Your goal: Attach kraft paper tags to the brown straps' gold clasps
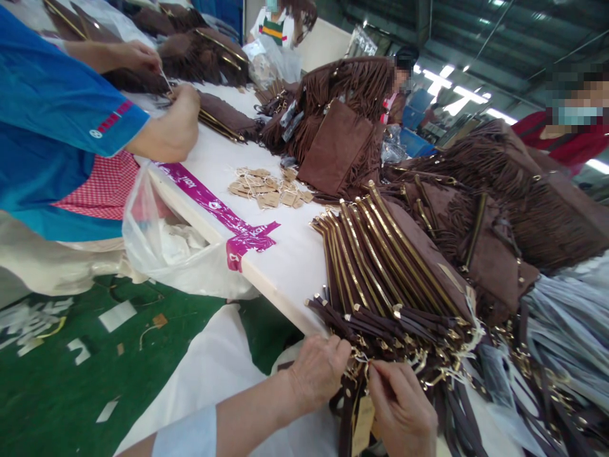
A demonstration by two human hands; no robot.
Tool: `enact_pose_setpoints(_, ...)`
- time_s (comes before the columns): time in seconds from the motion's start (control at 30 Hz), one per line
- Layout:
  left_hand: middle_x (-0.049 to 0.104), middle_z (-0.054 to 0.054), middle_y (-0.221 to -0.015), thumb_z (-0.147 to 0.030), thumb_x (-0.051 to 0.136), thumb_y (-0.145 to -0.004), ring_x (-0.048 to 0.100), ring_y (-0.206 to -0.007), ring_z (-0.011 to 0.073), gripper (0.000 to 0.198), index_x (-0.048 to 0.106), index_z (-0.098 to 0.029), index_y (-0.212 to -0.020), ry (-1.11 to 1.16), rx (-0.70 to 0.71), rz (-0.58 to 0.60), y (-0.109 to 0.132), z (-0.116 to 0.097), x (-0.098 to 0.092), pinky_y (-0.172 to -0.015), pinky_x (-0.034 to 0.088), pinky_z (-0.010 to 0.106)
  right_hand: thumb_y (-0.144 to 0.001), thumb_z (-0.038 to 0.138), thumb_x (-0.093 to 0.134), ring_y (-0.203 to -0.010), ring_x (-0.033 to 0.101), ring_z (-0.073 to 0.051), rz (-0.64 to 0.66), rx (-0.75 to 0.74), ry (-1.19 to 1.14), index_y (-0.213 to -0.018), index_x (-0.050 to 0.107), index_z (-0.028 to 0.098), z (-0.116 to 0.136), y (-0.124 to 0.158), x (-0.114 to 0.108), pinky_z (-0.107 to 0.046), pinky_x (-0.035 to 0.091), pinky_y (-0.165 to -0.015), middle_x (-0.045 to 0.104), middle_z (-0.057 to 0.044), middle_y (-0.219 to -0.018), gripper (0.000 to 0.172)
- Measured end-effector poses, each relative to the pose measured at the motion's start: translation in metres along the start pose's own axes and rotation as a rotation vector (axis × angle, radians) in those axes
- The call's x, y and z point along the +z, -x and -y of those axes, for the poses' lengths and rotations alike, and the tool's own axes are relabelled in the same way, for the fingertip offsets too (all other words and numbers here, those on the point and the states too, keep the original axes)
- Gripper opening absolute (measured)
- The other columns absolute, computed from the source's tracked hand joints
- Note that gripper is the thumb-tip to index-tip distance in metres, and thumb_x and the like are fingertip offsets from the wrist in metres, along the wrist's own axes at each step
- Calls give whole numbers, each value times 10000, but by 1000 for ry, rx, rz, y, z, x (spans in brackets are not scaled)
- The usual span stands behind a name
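Well, left hand (320,369) curled closed, hold unclear; right hand (403,403) pinching thin string (362,359), rectangular card tag (363,424) below.

Bright, cool light comes from the strip lights (438,77) under a dim, dark roof (523,38), where they burn out to white. The pale tabletop (292,260) is washed nearly featureless, while the brown bags (337,143) swallow detail in their folds. Glare glints along the gold zippers (368,254) and on the purple tape (204,197). The picture is tilted, with wide-angle stretching towards its edges. Softness blurs the white string (362,357) between the hands and leaves the tag's (363,424) print unreadable; blocky pixelation masks patches at upper right.
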State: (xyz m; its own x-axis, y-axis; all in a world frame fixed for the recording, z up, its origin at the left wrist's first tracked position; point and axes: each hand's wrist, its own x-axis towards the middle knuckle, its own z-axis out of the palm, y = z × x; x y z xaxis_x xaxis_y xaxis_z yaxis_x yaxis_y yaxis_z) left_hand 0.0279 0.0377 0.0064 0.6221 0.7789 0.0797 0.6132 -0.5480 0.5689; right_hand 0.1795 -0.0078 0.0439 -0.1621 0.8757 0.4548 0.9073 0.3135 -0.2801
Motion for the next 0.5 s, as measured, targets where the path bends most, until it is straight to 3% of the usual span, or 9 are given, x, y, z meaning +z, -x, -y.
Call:
enact_pose_setpoints(0.3, 622, 56, -794, -52, 383, -784, 613, -722, 223, 157, 472, -134, -883, 15, 22, -61, 1, 1, 2, -625, 524, 363, -860, 286, 507, -603, 548, -79, 35, 78, 9, -804, 605, 191, 2, 2, 4, -191, 426, -618, 554, 8, -712, 148)
enact_pose_setpoints(0.5, 615, 48, -752, -78, 341, -827, 612, -665, 208, 120, 428, -137, -884, 9, 51, -171, 4, 4, 11, -561, 506, 337, -879, 353, 451, -602, 570, -92, 96, 98, 69, -801, 593, 213, 1, -4, 0, -202, 437, -606, 569, 10, -709, 214)
